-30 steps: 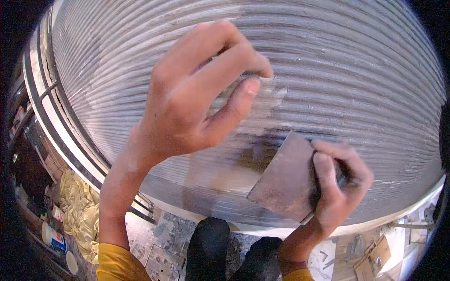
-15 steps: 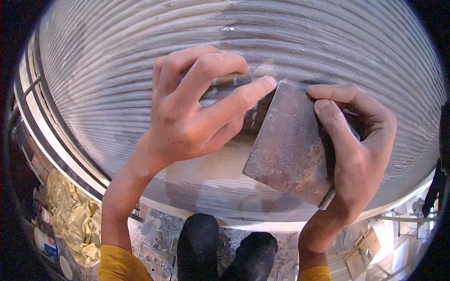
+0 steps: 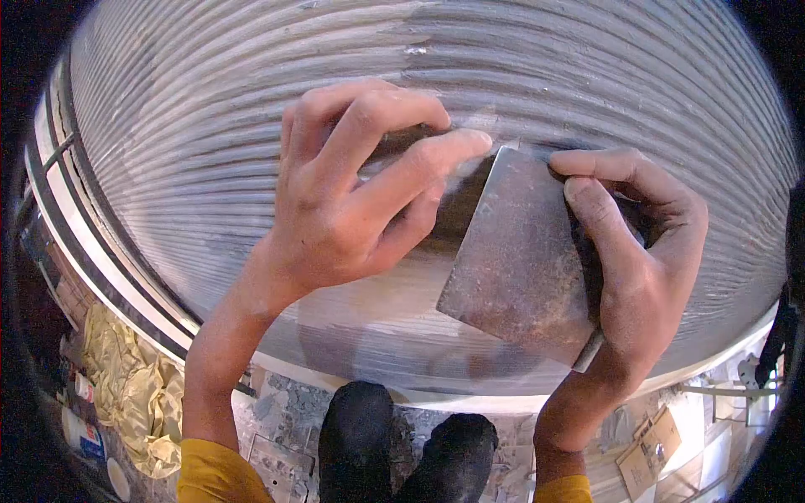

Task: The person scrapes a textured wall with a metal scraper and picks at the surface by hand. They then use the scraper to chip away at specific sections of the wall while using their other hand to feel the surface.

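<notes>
In the head view my right hand (image 3: 650, 251) grips a worn, rust-marked metal scraper (image 3: 516, 243) by its right edge, thumb on the near face and fingers curled behind. A short rounded end shows at its lower right corner. My left hand (image 3: 356, 184) is raised just left of the scraper. Its fingers are bent and spread apart, with one fingertip close to the scraper's top left corner and nothing visible in them. Both hands are in front of a grey ribbed surface (image 3: 520, 75), with a smooth brownish patch partly hidden behind the left hand and the scraper.
A pale rim (image 3: 470, 405) curves along the bottom of the ribbed surface. Below are my dark-clad legs (image 3: 360, 436) and a littered floor (image 3: 277, 427). A crumpled golden sheet (image 3: 134, 390) lies at lower left, near a white tub (image 3: 81, 433). Flattened cardboard (image 3: 650, 453) lies lower right.
My left hand has shifted slightly right, and its fingers have flexed a little. The right hand and scraper have barely moved.
</notes>
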Tool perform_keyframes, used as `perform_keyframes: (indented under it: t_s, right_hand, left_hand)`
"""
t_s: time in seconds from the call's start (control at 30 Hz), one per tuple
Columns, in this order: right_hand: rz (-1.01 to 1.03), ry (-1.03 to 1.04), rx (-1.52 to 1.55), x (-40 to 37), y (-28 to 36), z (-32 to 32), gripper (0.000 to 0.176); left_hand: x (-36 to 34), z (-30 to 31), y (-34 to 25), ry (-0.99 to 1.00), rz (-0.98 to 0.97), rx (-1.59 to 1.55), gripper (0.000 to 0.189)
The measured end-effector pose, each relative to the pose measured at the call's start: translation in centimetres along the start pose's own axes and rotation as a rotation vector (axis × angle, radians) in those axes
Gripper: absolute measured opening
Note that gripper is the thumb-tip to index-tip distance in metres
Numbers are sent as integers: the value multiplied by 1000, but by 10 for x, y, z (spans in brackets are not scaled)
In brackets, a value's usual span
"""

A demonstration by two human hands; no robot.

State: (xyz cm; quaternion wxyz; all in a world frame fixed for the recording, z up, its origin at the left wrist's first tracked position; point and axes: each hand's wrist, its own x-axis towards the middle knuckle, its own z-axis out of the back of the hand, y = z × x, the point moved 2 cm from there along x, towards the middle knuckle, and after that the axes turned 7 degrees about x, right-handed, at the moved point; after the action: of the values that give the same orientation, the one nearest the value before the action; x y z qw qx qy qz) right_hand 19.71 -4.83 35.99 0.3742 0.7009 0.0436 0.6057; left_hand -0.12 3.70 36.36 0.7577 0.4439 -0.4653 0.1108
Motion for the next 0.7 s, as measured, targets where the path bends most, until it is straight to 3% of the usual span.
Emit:
perform_keyframes:
  t_s: [0.1,0.7]
  right_hand:
    - [-76,9,-19,0,4,2,13]
    - [-60,-3,-36,1,8,-3,15]
  left_hand:
    - [-2,-3,0,-21,-18,30,35]
    - [-5,1,0,3,-24,-16,47]
